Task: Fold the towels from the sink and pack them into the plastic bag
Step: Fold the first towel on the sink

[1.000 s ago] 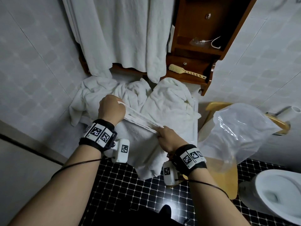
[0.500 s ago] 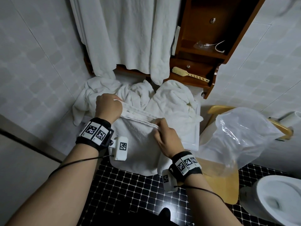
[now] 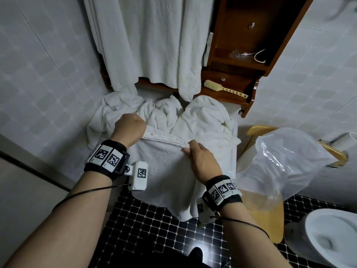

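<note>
A white towel (image 3: pixel 166 171) hangs folded over the front of the sink (image 3: pixel 234 151), its lower end dangling above the floor. My left hand (image 3: pixel 129 128) grips the towel's upper hem at its left end. My right hand (image 3: pixel 201 159) pinches the same hem at its right end, so the edge runs taut between both hands. Behind them, more crumpled white towels (image 3: pixel 202 115) fill the sink. A clear plastic bag (image 3: pixel 289 163) stands open on a yellow stool (image 3: pixel 264 215) to the right of the sink.
White cloth (image 3: pixel 154 39) hangs on the wall above the sink. A wooden cabinet (image 3: pixel 241 55) with a brush (image 3: pixel 222 88) on its shelf is at the upper right. A white toilet (image 3: pixel 332 236) stands at the lower right on the black tiled floor (image 3: pixel 146 229).
Both hands have drawn a little closer together on the hem and the towel hangs shorter than a second ago. The view has shifted slightly downward.
</note>
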Action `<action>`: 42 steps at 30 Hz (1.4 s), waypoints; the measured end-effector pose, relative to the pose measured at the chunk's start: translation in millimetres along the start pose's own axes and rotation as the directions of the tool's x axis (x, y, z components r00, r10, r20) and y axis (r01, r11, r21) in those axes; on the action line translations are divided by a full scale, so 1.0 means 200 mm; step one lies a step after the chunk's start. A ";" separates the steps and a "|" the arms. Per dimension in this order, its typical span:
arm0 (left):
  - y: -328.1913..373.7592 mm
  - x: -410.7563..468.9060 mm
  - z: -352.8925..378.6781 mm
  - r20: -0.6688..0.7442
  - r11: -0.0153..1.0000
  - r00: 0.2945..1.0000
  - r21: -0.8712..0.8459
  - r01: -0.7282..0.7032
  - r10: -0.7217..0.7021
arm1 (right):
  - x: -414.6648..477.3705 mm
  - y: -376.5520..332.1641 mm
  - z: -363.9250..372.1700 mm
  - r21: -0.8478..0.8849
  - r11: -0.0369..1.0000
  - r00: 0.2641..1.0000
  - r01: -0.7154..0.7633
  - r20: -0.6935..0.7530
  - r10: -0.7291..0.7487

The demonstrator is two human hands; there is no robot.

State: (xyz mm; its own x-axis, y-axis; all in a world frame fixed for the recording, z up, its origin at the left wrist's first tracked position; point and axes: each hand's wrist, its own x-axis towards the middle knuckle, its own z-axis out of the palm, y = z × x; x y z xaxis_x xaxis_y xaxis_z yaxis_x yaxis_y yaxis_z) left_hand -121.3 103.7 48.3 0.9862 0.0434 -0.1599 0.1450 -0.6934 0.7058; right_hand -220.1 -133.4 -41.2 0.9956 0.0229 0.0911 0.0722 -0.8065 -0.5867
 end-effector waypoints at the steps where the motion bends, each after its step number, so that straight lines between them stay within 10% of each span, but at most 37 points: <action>1: -0.01 -0.02 0.00 0.052 0.999 0.998 -0.022 -0.028 0.029 | 0.00 0.00 0.00 -0.006 1.000 1.000 0.009 -0.025 -0.010; 8: -0.10 0.02 0.04 0.203 0.938 0.959 0.245 -0.245 0.197 | 0.00 -0.03 -0.04 -0.090 0.996 0.999 0.000 -0.044 -0.004; 15: -0.07 -0.05 0.07 0.266 0.640 0.942 0.764 -0.077 -0.204 | 0.04 -0.10 -0.04 -0.052 0.995 0.996 0.085 0.005 -0.085; 19: 0.00 -0.17 0.21 0.470 0.791 0.810 0.314 -0.525 0.351 | 0.07 -0.20 -0.08 0.061 0.978 0.980 0.198 -0.038 -0.196; 23: 0.07 -0.24 0.28 0.310 0.796 0.762 0.023 -0.604 0.569 | 0.07 -0.20 -0.15 0.203 0.973 0.991 0.109 -0.098 -0.091; 35: 0.17 -0.21 0.35 0.464 0.753 0.733 0.188 -0.630 0.497 | -0.10 -0.04 -0.26 0.525 0.847 0.990 -0.089 -0.047 0.133; 42: 0.21 -0.20 0.34 0.521 0.727 0.735 0.279 -0.627 0.434 | -0.14 0.09 -0.18 -0.136 0.953 0.877 -0.269 0.373 0.301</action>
State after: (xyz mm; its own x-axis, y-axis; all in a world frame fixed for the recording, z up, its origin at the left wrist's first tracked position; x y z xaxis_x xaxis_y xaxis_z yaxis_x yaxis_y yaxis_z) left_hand -159.8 24.4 37.2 0.7459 -0.6437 -0.1712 -0.5352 -0.7322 0.4212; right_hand -248.5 -169.9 -25.4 0.9177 -0.0024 -0.3974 -0.2076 -0.8556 -0.4742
